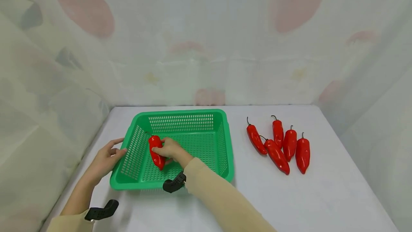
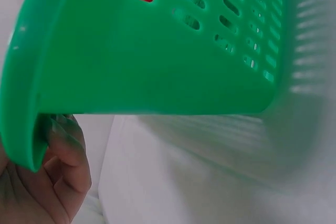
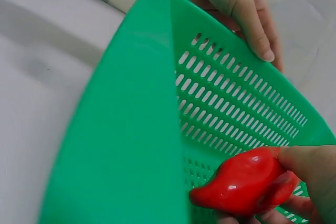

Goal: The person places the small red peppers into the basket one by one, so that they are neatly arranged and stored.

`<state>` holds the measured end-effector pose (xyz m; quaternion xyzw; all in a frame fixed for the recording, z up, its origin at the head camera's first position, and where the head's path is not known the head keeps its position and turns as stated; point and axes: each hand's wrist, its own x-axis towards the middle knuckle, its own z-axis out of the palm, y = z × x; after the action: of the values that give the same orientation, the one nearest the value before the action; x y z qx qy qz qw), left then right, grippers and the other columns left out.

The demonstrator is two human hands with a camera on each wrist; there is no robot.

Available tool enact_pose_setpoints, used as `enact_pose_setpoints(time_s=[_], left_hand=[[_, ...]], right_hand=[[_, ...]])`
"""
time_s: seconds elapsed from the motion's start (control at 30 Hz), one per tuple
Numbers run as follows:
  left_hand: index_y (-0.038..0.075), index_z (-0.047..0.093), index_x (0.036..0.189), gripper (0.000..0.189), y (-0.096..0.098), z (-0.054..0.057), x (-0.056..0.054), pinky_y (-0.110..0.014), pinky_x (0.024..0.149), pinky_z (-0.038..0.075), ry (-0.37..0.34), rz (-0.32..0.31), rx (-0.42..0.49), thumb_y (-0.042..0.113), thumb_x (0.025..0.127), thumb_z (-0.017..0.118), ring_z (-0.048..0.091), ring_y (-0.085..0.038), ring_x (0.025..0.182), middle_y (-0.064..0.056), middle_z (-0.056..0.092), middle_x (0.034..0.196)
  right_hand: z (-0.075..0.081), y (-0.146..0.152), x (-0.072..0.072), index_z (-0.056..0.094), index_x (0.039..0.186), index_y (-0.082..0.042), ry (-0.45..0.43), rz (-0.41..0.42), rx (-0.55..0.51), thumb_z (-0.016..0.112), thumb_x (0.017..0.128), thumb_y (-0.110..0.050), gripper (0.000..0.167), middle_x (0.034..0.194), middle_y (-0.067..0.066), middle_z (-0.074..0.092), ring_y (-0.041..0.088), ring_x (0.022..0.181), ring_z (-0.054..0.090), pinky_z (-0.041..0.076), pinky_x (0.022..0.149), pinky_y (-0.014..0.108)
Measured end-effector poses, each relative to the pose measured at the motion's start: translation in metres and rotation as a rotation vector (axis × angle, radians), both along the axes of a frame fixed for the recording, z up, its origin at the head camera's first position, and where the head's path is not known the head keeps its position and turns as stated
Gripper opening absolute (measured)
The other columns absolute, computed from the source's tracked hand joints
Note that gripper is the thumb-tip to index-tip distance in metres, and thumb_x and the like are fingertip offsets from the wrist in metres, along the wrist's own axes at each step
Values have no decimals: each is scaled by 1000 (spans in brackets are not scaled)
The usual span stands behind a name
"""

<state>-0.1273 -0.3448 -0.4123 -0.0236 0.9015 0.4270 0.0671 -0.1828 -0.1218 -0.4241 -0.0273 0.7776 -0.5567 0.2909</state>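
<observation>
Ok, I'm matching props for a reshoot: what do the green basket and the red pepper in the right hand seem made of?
Green basket: most likely moulded plastic, smooth with a soft sheen; its walls carry regular slots.
Red pepper: smooth, glossy, with bright highlights; perhaps plastic imitation, though real waxy skin could look alike.

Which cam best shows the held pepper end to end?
Head: the pepper shows from stem to tip, just partly covered by the right hand. Right wrist is closer, but the hand covers one end and no stem shows. Left wrist gives only red bits through slots in the basket.
</observation>
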Motion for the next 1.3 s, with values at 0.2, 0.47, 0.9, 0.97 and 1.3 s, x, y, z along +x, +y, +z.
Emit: enact_pose_setpoints(time_s=[0.2, 0.47, 0.9, 0.97, 1.3], left_hand=[[5, 21, 144, 61, 2, 0, -3, -30, 60, 54, -1, -2, -3, 35, 97, 45, 62, -19, 75, -24, 56, 102], [3, 22, 144, 62, -1, 2, -4, -31, 59, 54, 1, -8, -6, 34, 96, 47, 63, -19, 72, -25, 56, 101], [3, 21, 144, 62, -2, 2, -4, -33, 59, 55, -12, -12, 7, 32, 96, 48, 64, -19, 72, -25, 56, 101], [2, 21, 144, 62, -2, 2, -4, -32, 59, 55, -13, -15, 7, 32, 96, 47, 64, -19, 72, -25, 56, 100], [1, 21, 143, 62, -1, 1, -1, -31, 57, 54, -11, -16, 27, 31, 96, 47, 64, -18, 69, -23, 57, 96]], right_hand=[[-5, -4, -3, 48, 122, 0, -30, -14, -5, 64, 86, -20, 44, 94, 12, 58, 24, 76, 62, 55, 56, 39], [-1, -12, 2, 54, 115, 0, -61, -28, 25, 65, 86, -20, 37, 91, 11, 60, 24, 77, 62, 56, 63, 43], [-5, -17, 7, 54, 112, 3, -77, 24, 68, 64, 86, -14, 33, 91, 12, 59, 25, 81, 62, 55, 75, 42], [-5, -18, 8, 53, 112, 3, -87, 31, 68, 64, 86, -13, 32, 91, 12, 58, 26, 80, 62, 55, 75, 42], [-9, -24, 6, 36, 135, -6, -145, 97, 82, 64, 87, -17, 57, 95, 16, 57, 35, 83, 65, 54, 75, 42]])
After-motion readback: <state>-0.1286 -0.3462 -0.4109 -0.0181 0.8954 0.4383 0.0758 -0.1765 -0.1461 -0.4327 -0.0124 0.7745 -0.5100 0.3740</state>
